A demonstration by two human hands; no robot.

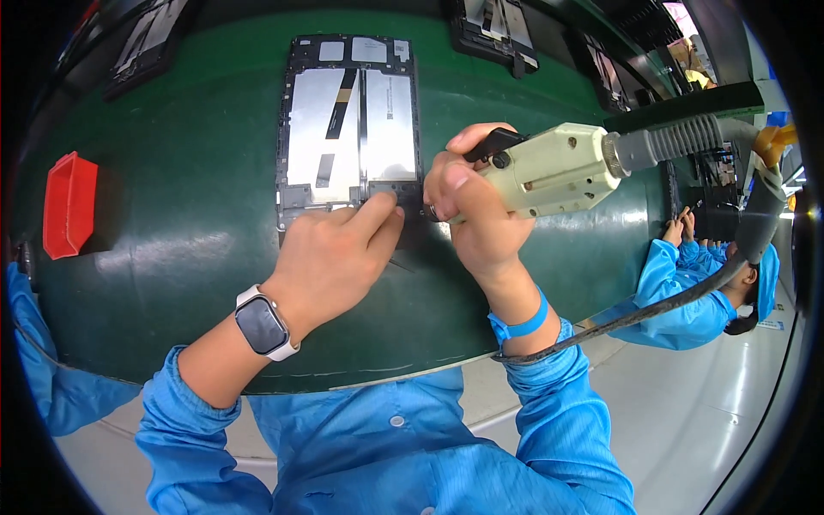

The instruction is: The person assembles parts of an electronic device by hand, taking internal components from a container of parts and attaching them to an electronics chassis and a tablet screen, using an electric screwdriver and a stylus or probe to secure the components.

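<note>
A tablet-like device frame (390,112) lies flat on the green table, with silver panels, a dark flat cable and a black border. My left hand (330,262) rests at its near edge. Its fingers are bent and pressed together over the dark lower strip; whatever lies under the fingertips is hidden. Close by on the right, my right hand (481,202) is wrapped round a pale green hand-held gun (558,172) with a black lever and a grey corrugated hose sleeve. The gun's front end is beside the device's lower right corner, mostly covered by my fingers.
A red open bin (70,206) stands at the left on the green mat (189,172). Similar device frames (496,33) lie along the far side. A thick hose (678,296) loops down past my right forearm. A co-worker in blue (695,296) sits at the right.
</note>
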